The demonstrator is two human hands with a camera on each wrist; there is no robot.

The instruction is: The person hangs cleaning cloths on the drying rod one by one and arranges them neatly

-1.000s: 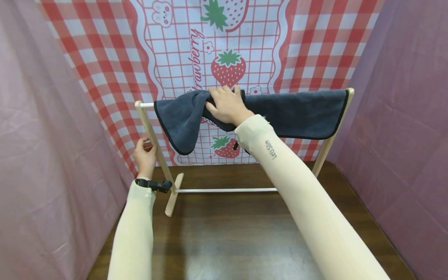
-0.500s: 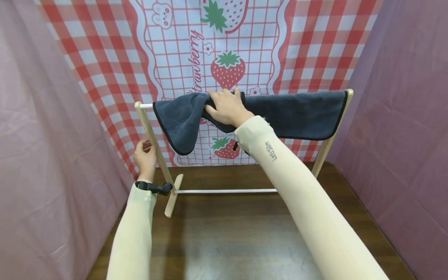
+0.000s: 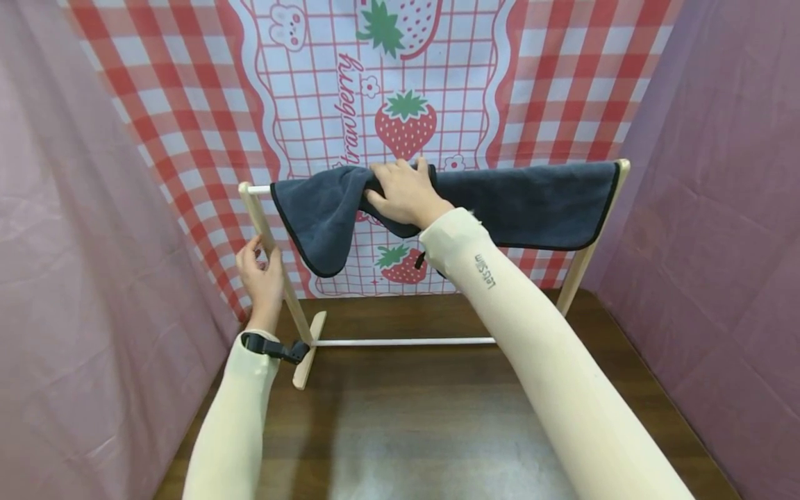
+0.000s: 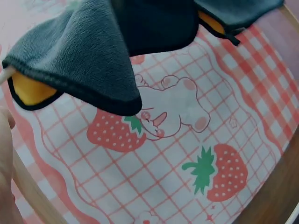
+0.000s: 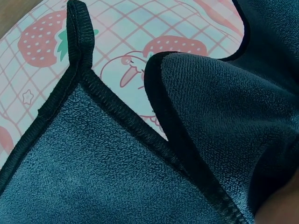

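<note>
A dark grey-blue towel (image 3: 525, 205) with black edging hangs over the top bar of a wooden rack (image 3: 290, 298). Its left part is bunched and twisted, and its yellow underside shows in the left wrist view. My right hand (image 3: 406, 191) grips the bunched middle of the towel at the bar, fingers over the top. In the right wrist view, a black hanging loop (image 5: 80, 35) sticks out from a towel (image 5: 93, 149) corner. My left hand (image 3: 261, 278) is beside the rack's left post, fingers loosely bent, holding nothing visible; only part shows at the left wrist view's edge.
A white lower bar (image 3: 400, 342) joins the rack's two sides above the brown wooden table (image 3: 400, 430). Behind hangs a red-and-white checked cloth (image 3: 562, 83) with strawberries. Pink curtains (image 3: 719, 208) close off both sides.
My left hand shifts slightly beside the post and its fingers spread a little. The right hand and towel stay in nearly the same place.
</note>
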